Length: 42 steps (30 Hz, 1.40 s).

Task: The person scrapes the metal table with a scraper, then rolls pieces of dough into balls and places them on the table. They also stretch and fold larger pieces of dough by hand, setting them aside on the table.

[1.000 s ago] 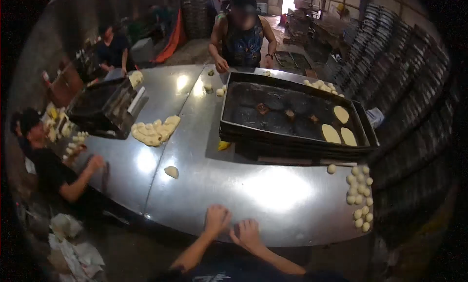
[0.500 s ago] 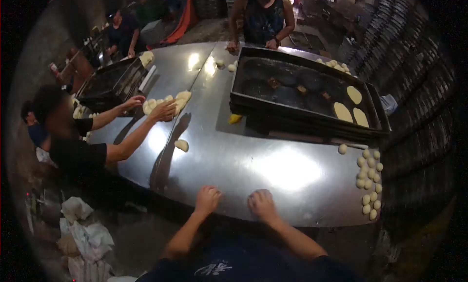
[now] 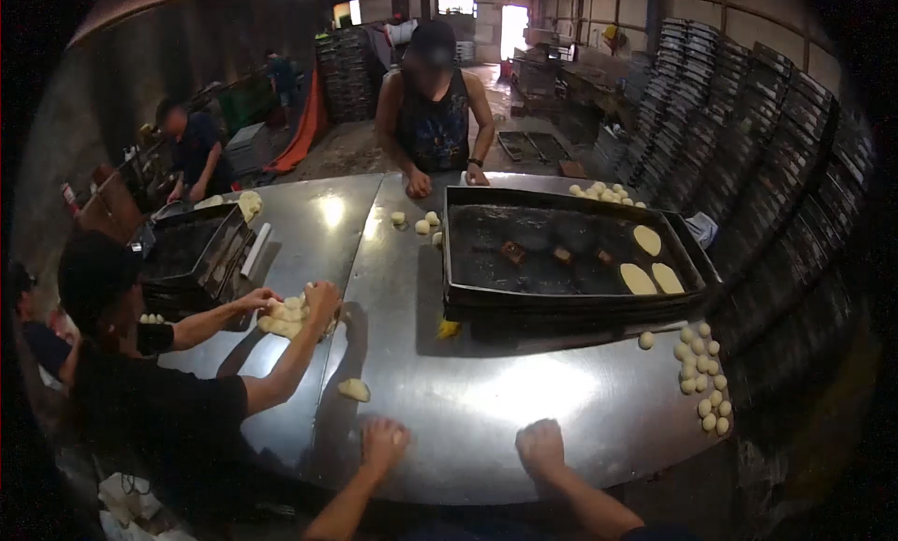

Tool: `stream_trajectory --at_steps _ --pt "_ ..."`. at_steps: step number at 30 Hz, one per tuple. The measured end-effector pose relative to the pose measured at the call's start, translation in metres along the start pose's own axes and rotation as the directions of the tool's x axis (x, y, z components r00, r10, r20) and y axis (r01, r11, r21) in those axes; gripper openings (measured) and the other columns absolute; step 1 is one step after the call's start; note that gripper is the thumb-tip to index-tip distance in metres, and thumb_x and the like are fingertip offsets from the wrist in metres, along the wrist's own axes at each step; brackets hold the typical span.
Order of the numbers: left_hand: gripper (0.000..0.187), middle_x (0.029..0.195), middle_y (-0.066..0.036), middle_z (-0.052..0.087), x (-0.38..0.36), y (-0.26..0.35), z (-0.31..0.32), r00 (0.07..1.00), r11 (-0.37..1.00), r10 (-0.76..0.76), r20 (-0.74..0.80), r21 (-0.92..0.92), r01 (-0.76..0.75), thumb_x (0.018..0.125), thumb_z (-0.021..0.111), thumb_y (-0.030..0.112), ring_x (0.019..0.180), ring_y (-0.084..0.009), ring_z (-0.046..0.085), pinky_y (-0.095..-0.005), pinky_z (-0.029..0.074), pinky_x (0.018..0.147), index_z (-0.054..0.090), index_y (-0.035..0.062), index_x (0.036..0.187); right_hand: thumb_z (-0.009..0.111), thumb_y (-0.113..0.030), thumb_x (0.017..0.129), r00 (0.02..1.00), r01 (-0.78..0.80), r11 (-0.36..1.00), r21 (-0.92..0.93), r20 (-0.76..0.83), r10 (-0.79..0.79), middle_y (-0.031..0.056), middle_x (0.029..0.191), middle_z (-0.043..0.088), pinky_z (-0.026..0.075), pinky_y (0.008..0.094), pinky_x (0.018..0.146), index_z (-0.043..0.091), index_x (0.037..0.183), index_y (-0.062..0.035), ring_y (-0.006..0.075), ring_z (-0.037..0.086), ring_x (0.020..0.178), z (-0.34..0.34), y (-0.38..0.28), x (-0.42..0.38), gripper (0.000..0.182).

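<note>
My left hand [image 3: 385, 445] is curled against the metal table [image 3: 449, 415] near its front edge. A small pale patch shows by its fingers, too little to name. To the right, my right hand [image 3: 541, 445] is also closed, knuckles up, and whatever lies beneath it is hidden. A lone piece of dough [image 3: 354, 389] rests just beyond my left hand. Round dough balls [image 3: 702, 359] are grouped at the table's right end, with a single dough ball [image 3: 646, 340] slightly apart from them.
A stack of black baking trays [image 3: 561, 302] stands across the table, flat dough ovals [image 3: 638, 279] in the top one. At left a co-worker's hands [image 3: 323, 300] handle dough [image 3: 285, 321]. Another person [image 3: 435, 120] stands at the far side. Racked trays [image 3: 739, 120] line the right.
My view has tilted upward, showing more of the room. My hands are farther apart, both still closed at the table. The left co-worker's hands have shifted over the dough.
</note>
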<state>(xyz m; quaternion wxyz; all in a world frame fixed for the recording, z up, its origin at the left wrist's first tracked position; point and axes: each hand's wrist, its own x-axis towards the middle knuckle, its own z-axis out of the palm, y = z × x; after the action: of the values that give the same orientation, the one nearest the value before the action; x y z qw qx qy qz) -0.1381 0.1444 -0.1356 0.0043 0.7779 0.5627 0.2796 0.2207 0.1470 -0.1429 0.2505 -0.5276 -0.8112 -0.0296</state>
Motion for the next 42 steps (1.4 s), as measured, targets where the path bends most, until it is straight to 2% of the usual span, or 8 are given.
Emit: stream_trajectory --at_steps 2,16,21,25,34,37,41,42 --pt "0.022 0.096 -0.011 0.064 0.038 -0.01 0.01 0.944 0.949 -0.316 -0.093 -0.021 0.315 0.085 0.07 0.032 0.094 -0.0319 0.059 -0.0486 0.044 0.089 0.069 0.0101 0.083 0.056 -0.005 0.081 0.992 -0.12 0.978 -0.17 -0.069 0.109 0.0119 0.079 0.054 0.039 0.0464 0.072 0.054 0.071 -0.0057 0.031 0.05 0.078 -0.007 -0.018 0.048 0.011" --pt "0.015 0.096 -0.014 0.065 0.068 0.001 0.019 0.968 0.932 -0.237 0.085 -0.26 0.251 0.085 0.071 0.02 0.095 -0.0353 0.056 -0.0479 0.042 0.088 0.068 0.0056 0.085 0.061 -0.013 0.086 0.798 -0.603 0.787 -0.133 -0.094 0.595 0.0135 0.088 0.057 0.042 0.0426 0.085 0.058 0.082 -0.006 0.0311 0.052 0.09 -0.004 -0.047 0.037 0.008" --pt "0.03 0.114 -0.021 0.061 0.012 0.0 -0.001 0.993 0.912 0.005 0.118 -0.407 0.044 0.086 0.071 0.016 0.106 -0.0351 0.057 -0.0437 0.043 0.098 0.064 -0.0002 0.111 0.067 -0.016 0.083 0.928 -0.357 0.925 -0.131 -0.16 0.335 0.0137 0.083 0.059 0.046 0.0454 0.08 0.061 0.079 -0.0038 0.0333 0.057 0.083 -0.028 -0.024 -0.033 0.014" --pt "0.049 0.125 -0.021 0.058 0.064 0.009 -0.001 0.923 0.839 -0.384 -0.028 -0.429 0.336 0.089 0.071 0.017 0.116 -0.0329 0.055 -0.039 0.042 0.104 0.054 -0.0088 0.127 0.067 -0.017 0.082 0.759 -0.609 0.791 -0.057 -0.329 0.561 0.0135 0.086 0.059 0.044 0.0463 0.083 0.06 0.082 -0.0046 0.033 0.055 0.089 -0.006 0.024 0.001 0.015" --pt "0.034 0.119 -0.016 0.061 0.279 0.338 0.016 0.868 0.503 0.256 -0.426 -0.708 -0.495 0.084 0.077 0.005 0.112 -0.0291 0.061 -0.0376 0.05 0.097 0.063 0.0012 0.115 0.066 -0.018 0.087 0.7 -0.554 0.674 0.489 -0.164 0.695 0.0189 0.104 0.059 0.048 0.0419 0.091 0.056 0.113 0.0025 0.0318 0.057 0.104 -0.067 0.008 -0.057 0.034" --pt "0.031 0.118 -0.015 0.063 0.32 0.44 0.064 0.736 0.442 0.47 -0.488 -0.591 -0.675 0.082 0.079 0.008 0.107 -0.0292 0.063 -0.0385 0.051 0.092 0.065 0.0031 0.11 0.075 -0.017 0.084 0.466 -0.627 0.188 0.756 0.171 0.868 0.0155 0.113 0.062 0.058 0.0361 0.079 0.061 0.112 0.0029 0.0241 0.066 0.093 -0.105 0.029 -0.092 0.037" --pt "0.018 0.111 -0.019 0.062 0.338 0.486 0.236 0.745 0.527 0.666 -0.029 -0.688 -0.498 0.086 0.071 0.011 0.102 -0.0348 0.061 -0.044 0.047 0.092 0.067 0.0012 0.101 0.075 -0.014 0.085 0.293 -0.63 0.145 0.763 0.06 0.954 0.0132 0.109 0.063 0.058 0.0338 0.081 0.062 0.109 0.0014 0.023 0.066 0.096 -0.151 0.061 -0.165 0.031" --pt "0.023 0.109 -0.018 0.064 0.349 0.482 0.265 0.377 0.533 0.823 0.426 -0.347 -0.771 0.089 0.067 0.024 0.102 -0.0366 0.058 -0.0466 0.043 0.093 0.073 0.0034 0.094 0.075 -0.015 0.085 0.243 -0.643 0.166 0.748 -0.007 0.97 0.0132 0.107 0.064 0.058 0.0341 0.078 0.062 0.107 0.0004 0.0237 0.067 0.093 -0.163 0.066 -0.183 0.03"
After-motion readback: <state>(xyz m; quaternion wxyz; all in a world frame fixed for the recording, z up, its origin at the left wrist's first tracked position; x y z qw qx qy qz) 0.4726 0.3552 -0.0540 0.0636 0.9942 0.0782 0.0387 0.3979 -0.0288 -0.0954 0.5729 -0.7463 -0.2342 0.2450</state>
